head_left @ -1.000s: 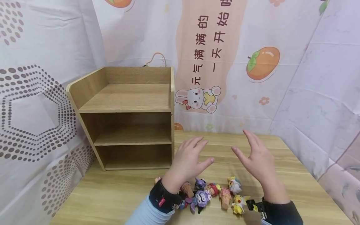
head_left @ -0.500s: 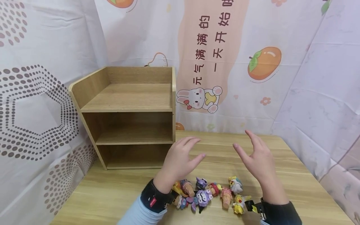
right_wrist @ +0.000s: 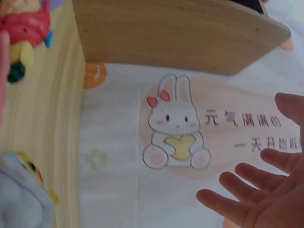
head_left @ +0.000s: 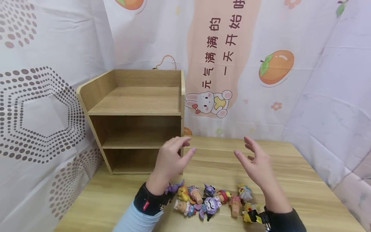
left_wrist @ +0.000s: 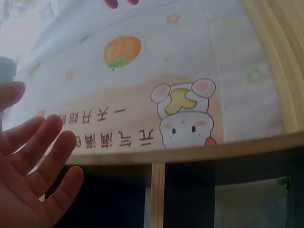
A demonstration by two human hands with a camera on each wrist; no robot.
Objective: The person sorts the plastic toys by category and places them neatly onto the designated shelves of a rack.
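My left hand [head_left: 170, 158] hovers in front of the shelf's right side, fingers relaxed and holding nothing. My right hand [head_left: 256, 162] is raised over the right half of the table, its fingers loosely spread with nothing in them. Below and between the wrists lies a loose group of small toy figures on the table. Among them are a purple figure with a pale face [head_left: 211, 205], a yellow one [head_left: 183, 194], a pink-and-tan one [head_left: 235, 205] and a white-and-yellow one [head_left: 245, 193]. The right wrist strap partly covers another yellow figure [head_left: 247, 212].
A wooden shelf unit [head_left: 134, 112] with a raised top tray and two compartments stands at the back left of the wood-grain table [head_left: 301, 187]. Printed cloth [head_left: 246, 106] with fruit and a rabbit hangs behind, and patterned cloth [head_left: 43, 129] hangs at the left.
My left hand has moved left, away from the right hand, uncovering more figures on the left. My right hand has shifted slightly left. The head view has turned a little leftward.
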